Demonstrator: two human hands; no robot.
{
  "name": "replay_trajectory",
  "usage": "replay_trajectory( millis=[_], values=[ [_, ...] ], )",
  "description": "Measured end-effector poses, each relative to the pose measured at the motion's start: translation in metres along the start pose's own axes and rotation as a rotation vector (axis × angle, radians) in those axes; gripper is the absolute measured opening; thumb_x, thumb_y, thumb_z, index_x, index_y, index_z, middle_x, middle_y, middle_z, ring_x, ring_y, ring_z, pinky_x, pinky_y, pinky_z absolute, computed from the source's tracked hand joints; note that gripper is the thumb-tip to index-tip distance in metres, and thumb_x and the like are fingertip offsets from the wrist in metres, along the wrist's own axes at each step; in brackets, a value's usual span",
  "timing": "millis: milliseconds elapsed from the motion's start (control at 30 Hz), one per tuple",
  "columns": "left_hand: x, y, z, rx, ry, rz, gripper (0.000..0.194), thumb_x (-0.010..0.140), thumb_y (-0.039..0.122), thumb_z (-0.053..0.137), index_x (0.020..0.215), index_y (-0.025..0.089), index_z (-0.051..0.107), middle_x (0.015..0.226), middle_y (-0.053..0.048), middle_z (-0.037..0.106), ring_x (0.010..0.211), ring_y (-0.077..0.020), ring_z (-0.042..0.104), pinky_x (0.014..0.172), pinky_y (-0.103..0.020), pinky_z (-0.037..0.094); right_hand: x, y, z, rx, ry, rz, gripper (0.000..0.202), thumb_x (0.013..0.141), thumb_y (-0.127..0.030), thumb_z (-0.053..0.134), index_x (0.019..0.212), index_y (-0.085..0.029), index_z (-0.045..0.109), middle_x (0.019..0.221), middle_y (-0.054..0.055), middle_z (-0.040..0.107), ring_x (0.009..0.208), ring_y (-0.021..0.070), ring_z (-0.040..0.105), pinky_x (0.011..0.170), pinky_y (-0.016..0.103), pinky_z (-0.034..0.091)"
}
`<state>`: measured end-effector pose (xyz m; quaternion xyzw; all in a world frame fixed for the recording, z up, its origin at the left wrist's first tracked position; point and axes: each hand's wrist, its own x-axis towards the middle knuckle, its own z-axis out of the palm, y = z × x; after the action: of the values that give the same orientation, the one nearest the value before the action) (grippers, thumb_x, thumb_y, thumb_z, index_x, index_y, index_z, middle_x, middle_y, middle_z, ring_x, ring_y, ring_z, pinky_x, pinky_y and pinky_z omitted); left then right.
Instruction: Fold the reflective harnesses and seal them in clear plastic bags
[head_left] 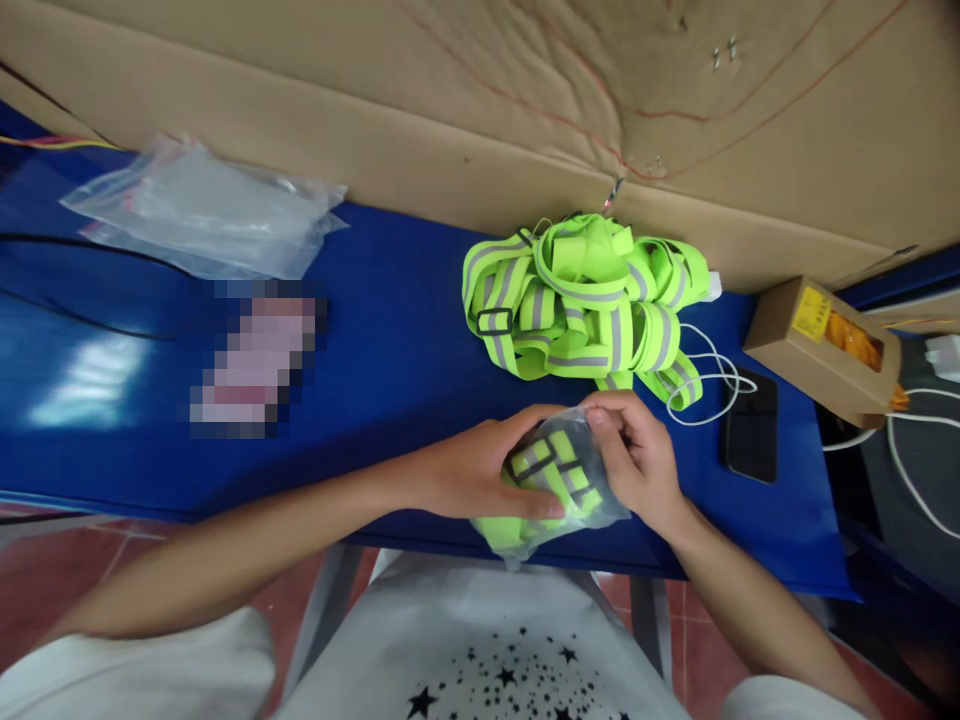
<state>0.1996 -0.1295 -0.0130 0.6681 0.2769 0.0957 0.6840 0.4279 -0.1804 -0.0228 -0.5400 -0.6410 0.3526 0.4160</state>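
Clear bag (559, 485), neon strap (561, 446) inside | your left grip (480, 468): clamped round its left side | your right grip (637, 455): pinching its far-right edge | bag sits between, touching both, neither nearer; long axis unclear | strap pile (585, 300): on worktop (397, 330), just beyond both grips

A bag (566, 485) holding straps (562, 448) sits between the left grip (465, 465) and right grip (637, 460), at the front edge of the tabletop (405, 330). Behind it lies a pile of straps (577, 310), with cardboard (360, 120) to the rear. Right of the pile, a cord (750, 383) loops toward a phone (752, 430); a box (780, 330) stands behind the phone, at the tabletop's right end. On the left, more bags (225, 205) lie near the cardboard, a blurred item (259, 360) before them, a cable (97, 241) to that item's left.
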Motion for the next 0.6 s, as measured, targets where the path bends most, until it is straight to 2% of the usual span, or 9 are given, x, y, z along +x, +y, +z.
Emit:
replay_trajectory(
  millis=[133,200,267,333,400,467,533,600],
  values=[
    [-0.009,0.016,-0.013,0.186,-0.049,-0.021,0.077,0.08,0.055,0.081,0.145,0.026,0.051,0.127,-0.006,0.073,0.112,-0.0279,0.072,0.093,-0.037,0.056,-0.005,-0.004,-0.008,-0.041,0.153,-0.107,0.014,0.101,-0.019,0.06,0.107,-0.026,0.071,0.076,-0.003,0.068,0.051,0.0078,0.05,0.048,0.022,0.04],
    [-0.015,0.023,-0.02,0.244,-0.028,0.0,0.072,0.081,0.054,0.081,0.143,0.028,0.054,0.124,-0.004,0.075,0.109,-0.0265,0.072,0.09,-0.034,0.056,-0.005,-0.005,-0.011,-0.087,0.215,-0.134,0.015,0.1,-0.02,0.061,0.107,-0.026,0.073,0.075,-0.003,0.067,0.051,0.0082,0.048,0.049,0.022,0.04],
    [-0.019,0.027,-0.03,0.256,0.044,0.028,0.067,0.083,0.052,0.08,0.14,0.027,0.056,0.121,-0.004,0.075,0.107,-0.025,0.073,0.089,-0.033,0.057,-0.003,-0.004,-0.012,-0.099,0.27,-0.144,0.02,0.103,-0.023,0.057,0.116,-0.027,0.072,0.086,0.0,0.07,0.062,0.0107,0.057,0.058,0.024,0.048],
    [-0.023,0.027,-0.047,0.271,0.238,0.079,0.064,0.084,0.05,0.079,0.138,0.024,0.057,0.121,-0.004,0.074,0.107,-0.0245,0.072,0.089,-0.033,0.057,0.001,-0.002,-0.012,-0.04,0.3,-0.14,0.028,0.106,-0.027,0.052,0.131,-0.029,0.064,0.098,0.003,0.07,0.078,0.014,0.065,0.072,0.029,0.054],
    [-0.025,0.023,-0.07,0.354,0.559,0.152,0.062,0.087,0.053,0.074,0.137,0.02,0.056,0.124,-0.007,0.072,0.11,-0.0251,0.071,0.093,-0.035,0.057,0.006,0.001,-0.012,0.04,0.297,-0.115,0.034,0.107,-0.03,0.05,0.14,-0.029,0.057,0.102,0.004,0.067,0.087,0.0156,0.066,0.077,0.031,0.055],
    [-0.027,0.019,-0.096,0.548,0.9,0.186,0.062,0.094,0.057,0.063,0.14,0.016,0.055,0.134,-0.013,0.067,0.121,-0.0283,0.067,0.105,-0.04,0.053,0.007,0.004,-0.011,0.064,0.272,-0.08,0.033,0.106,-0.032,0.053,0.139,-0.029,0.056,0.106,0.004,0.064,0.093,0.0162,0.066,0.08,0.032,0.055],
    [-0.032,0.015,-0.123,0.795,1.128,0.118,0.07,0.098,0.056,0.055,0.15,0.01,0.046,0.153,-0.021,0.053,0.143,-0.0346,0.051,0.119,-0.048,0.042,0.006,0.007,-0.007,0.037,0.221,-0.06,0.031,0.105,-0.033,0.056,0.136,-0.029,0.057,0.112,0.005,0.064,0.098,0.017,0.066,0.085,0.033,0.054],
    [-0.042,0.014,-0.149,0.978,1.261,-0.023,0.071,0.101,0.05,0.048,0.156,0.006,0.039,0.161,-0.025,0.042,0.153,-0.038,0.039,0.124,-0.053,0.036,0.004,0.009,-0.003,-0.013,0.154,-0.074,0.031,0.104,-0.032,0.058,0.135,-0.029,0.057,0.117,0.006,0.064,0.1,0.0172,0.065,0.088,0.034,0.054]
  ],
)
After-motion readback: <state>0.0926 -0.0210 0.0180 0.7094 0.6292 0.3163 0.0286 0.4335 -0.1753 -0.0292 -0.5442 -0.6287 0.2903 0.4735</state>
